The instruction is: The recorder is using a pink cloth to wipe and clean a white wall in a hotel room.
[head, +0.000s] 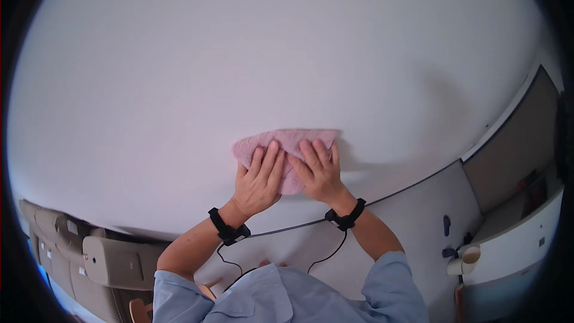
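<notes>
A pink cloth [291, 181] lies flat against a broad white wall [269, 54] in front of me. My left hand [260, 179] rests palm down on the cloth's left part, fingers somewhat spread. On its right part lies my right hand [319, 170], with its fingers spread too. Both hands press on the cloth rather than grip it, as far as the view shows. The palms and the cloth beneath them are hidden. Each wrist wears a black strap with a small device and a cable.
A dark line [417, 185] runs along the foot of the wall. At the lower left stands a beige sofa [116, 262], with wooden chair parts [139, 310] beside it. To the right are a white cabinet [506, 255], a cream container [470, 258] and dark slippers [446, 225].
</notes>
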A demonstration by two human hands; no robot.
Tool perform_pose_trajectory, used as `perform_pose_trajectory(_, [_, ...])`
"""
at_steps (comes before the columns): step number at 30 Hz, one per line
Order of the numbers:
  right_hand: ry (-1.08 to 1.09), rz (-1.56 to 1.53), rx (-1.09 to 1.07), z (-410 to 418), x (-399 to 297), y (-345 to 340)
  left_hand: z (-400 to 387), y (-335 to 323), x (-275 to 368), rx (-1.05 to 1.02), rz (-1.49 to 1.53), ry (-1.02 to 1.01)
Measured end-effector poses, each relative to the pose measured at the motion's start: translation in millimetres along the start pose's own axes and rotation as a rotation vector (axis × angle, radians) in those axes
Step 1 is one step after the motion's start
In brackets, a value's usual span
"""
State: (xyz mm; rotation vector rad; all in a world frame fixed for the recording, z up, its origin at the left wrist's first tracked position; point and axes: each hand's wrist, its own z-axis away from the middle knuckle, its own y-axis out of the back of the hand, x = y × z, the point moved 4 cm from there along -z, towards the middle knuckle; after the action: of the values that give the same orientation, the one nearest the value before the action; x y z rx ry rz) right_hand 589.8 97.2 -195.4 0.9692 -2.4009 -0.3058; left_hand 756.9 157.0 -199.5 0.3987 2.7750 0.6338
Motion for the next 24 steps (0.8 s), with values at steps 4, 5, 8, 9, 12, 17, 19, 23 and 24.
perform_pose_trajectory(4, [-0.088,0.009,0.035,-59,47,58,-91,25,15,0.082,0.102,-0.059])
perform_pose_trajectory(5, [-0.104,0.036,0.059,-79,58,68,-119,39,14,0.143,0.065,-0.047])
perform_pose_trajectory(8, [-0.092,0.102,0.153,-144,98,112,-200,70,15,0.320,0.051,-0.034])
perform_pose_trajectory(9, [-0.105,0.118,0.141,-159,100,117,-213,84,13,0.312,0.045,-0.016])
perform_pose_trajectory(12, [-0.088,0.101,0.221,-173,100,125,-218,88,15,0.303,0.019,0.015])
perform_pose_trajectory(17, [-0.136,0.015,0.107,-95,64,65,-134,31,11,0.146,0.043,0.012])
perform_pose_trajectory(19, [-0.147,0.014,0.055,-99,104,48,-159,-11,-2,0.032,0.064,-0.001])
perform_pose_trajectory(23, [-0.123,-0.044,0.080,-43,116,-10,-110,-80,-9,0.021,0.070,-0.092])
perform_pose_trajectory(24, [-0.125,-0.075,0.069,-29,110,-24,-94,-90,-10,0.037,0.071,-0.109])
